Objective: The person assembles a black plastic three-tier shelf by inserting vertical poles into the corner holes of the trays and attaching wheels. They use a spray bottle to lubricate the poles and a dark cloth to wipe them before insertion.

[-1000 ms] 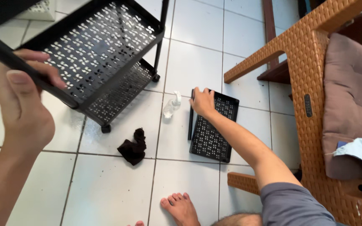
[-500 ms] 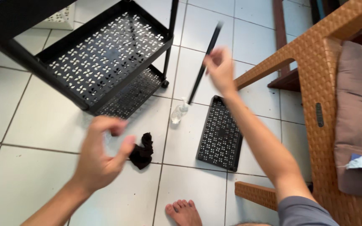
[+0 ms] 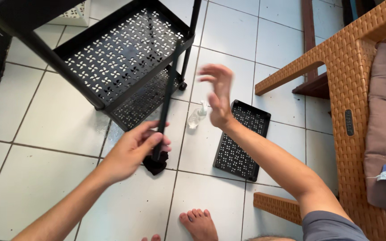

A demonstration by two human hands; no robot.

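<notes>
Left hand [image 3: 136,149] gripping a black rod, right hand raised and empty

Left hand is closed around the lower part of a thin black rod [image 3: 166,100], fingers wrapped over it and thumb alongside; the rod slants up and away across the front of the black perforated cart [image 3: 121,53]. Right hand [image 3: 220,91] hovers above the floor with fingers spread wide, holding nothing. Bare toes [image 3: 197,221] show on the white tiled floor [image 3: 36,129] at the bottom edge. Just under the left hand lies a crumpled black cloth [image 3: 156,165]. Farther out, a loose black perforated tray [image 3: 242,140] rests flat on the tiles, with a small clear spray bottle [image 3: 197,116] lying just beside it, partly behind the right wrist. A brown woven chair [image 3: 349,67] with a cushion stands at the right
</notes>
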